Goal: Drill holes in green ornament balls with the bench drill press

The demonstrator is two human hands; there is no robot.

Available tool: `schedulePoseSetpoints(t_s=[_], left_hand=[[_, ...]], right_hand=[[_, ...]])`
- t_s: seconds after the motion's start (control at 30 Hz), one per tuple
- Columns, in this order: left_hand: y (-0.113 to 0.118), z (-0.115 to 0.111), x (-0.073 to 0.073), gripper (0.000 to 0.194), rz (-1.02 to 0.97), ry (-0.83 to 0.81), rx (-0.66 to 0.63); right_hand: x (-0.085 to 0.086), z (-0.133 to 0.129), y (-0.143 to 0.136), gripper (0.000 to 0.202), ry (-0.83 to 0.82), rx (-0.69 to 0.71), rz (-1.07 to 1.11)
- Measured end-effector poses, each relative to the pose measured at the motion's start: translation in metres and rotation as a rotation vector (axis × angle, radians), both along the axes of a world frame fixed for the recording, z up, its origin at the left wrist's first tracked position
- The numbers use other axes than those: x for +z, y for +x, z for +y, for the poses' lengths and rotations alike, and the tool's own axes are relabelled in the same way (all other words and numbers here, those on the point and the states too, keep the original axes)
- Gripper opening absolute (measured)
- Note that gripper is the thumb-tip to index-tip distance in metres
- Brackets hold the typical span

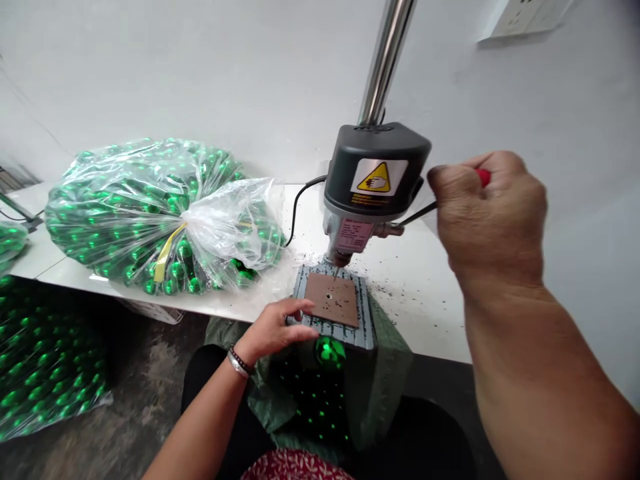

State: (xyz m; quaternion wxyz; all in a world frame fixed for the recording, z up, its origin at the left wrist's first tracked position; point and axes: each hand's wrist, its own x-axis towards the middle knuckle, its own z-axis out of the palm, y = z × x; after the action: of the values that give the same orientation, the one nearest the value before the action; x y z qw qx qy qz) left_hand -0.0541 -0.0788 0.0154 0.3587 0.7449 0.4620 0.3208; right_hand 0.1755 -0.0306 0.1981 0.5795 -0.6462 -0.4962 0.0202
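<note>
My right hand [493,220] is closed around the lever [420,213] of a small drill press [377,170]; a bit of its red knob [483,177] shows between the fingers. My left hand [280,327] is open beside the press's base, thumb and fingers apart with nothing between them. Its fingertips are at the near left edge of a brown board [345,297] with a small hole and dark shavings on it. The board lies on the grey slotted base [367,327]. Just below the base's front edge is a shiny green ball [330,351], apart from my fingers.
A tied clear bag of green balls [125,213] stands on the white table [425,313], left of the press. Another bag [45,367] is on the floor. Beneath the base, an open green sack [387,373] holds more balls. A black cable [295,207] runs behind the press.
</note>
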Motion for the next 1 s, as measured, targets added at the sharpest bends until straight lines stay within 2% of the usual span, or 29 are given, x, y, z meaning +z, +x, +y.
schedulePoseSetpoints(t_s=[0.07,0.1,0.17,0.2,0.33,0.43,0.53,0.63,0.83,0.93,1.0], left_hand=[[-0.017,0.006,0.000,0.028,0.038,0.082,0.214],[-0.025,0.012,0.001,0.024,0.103,0.142,0.331],[-0.039,0.029,0.003,0.027,0.327,0.232,0.516],[-0.045,0.038,0.006,0.031,0.468,0.240,0.563],[-0.057,0.064,0.022,0.037,0.936,0.064,0.598],[-0.058,0.065,0.031,0.038,1.075,-0.110,0.596],[-0.056,0.058,0.030,0.046,1.112,-0.162,0.599],[-0.056,0.053,0.024,0.052,1.061,-0.168,0.596],[-0.054,0.055,0.012,0.054,0.911,-0.185,0.701],[-0.051,0.055,0.005,0.055,0.871,-0.141,0.686],[-0.051,0.050,0.001,0.054,0.733,-0.061,0.714]], right_hand=[[-0.001,0.001,0.000,0.014,0.012,-0.008,-0.004],[-0.001,0.001,-0.001,0.014,0.018,-0.012,-0.006],[-0.001,0.002,-0.001,0.014,0.030,-0.020,-0.008],[-0.001,0.002,-0.001,0.014,0.034,-0.023,-0.008],[-0.002,0.002,0.002,0.018,0.059,-0.020,-0.019],[-0.004,0.003,0.003,0.025,0.124,0.023,-0.050],[-0.005,0.003,0.003,0.022,0.139,0.039,-0.038],[-0.007,0.004,0.003,0.021,0.135,0.038,-0.036],[-0.015,0.007,0.008,0.041,0.252,0.079,-0.132],[-0.014,0.005,0.007,0.028,0.200,0.063,-0.100],[-0.012,0.003,0.005,0.021,0.168,0.057,-0.083]])
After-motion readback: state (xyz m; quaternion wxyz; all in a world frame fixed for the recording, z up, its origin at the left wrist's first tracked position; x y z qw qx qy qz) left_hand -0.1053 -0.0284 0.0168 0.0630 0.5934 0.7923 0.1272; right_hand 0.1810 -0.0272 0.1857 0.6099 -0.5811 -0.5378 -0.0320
